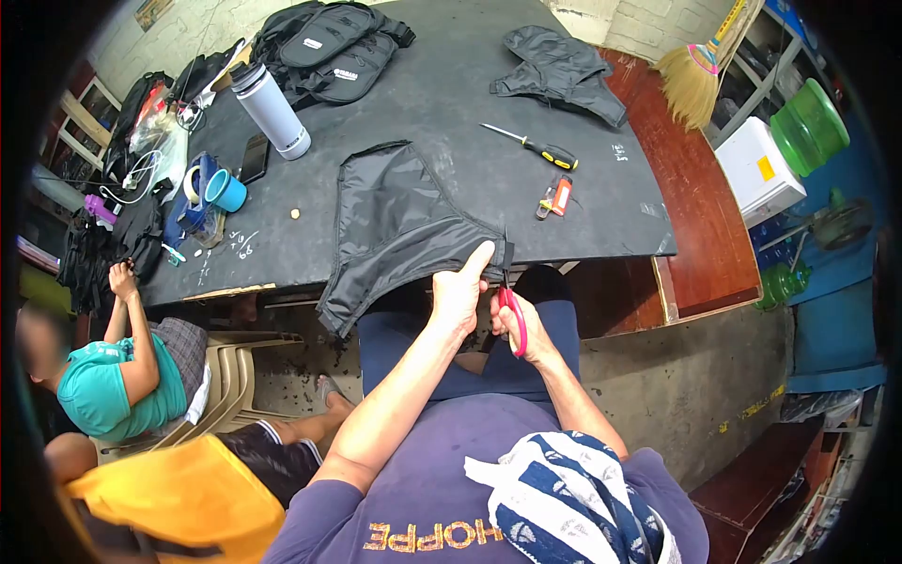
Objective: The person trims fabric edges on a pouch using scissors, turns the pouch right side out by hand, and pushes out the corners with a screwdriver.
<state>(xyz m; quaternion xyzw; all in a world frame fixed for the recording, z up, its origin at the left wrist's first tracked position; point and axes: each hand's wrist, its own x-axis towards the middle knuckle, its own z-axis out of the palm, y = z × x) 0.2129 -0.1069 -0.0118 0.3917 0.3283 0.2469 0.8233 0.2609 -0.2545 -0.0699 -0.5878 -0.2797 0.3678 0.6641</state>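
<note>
My left hand point(460, 287) pinches the near edge of a black fabric piece point(399, 221) that lies on the dark table point(470, 94) and hangs over its front edge. My right hand point(521, 324) grips red-handled scissors point(510, 301), their blades pointing up at the fabric's strap end beside my left thumb. Both hands are over my lap, just in front of the table edge.
On the table lie a yellow-handled screwdriver point(536, 146), a red utility knife point(556, 195), another black fabric piece point(564, 70), black bags point(329, 47), a grey bottle point(271, 108), a blue cup point(225, 191) and tape. A person in a teal shirt point(117, 376) sits at left. A broom point(695, 75) leans at right.
</note>
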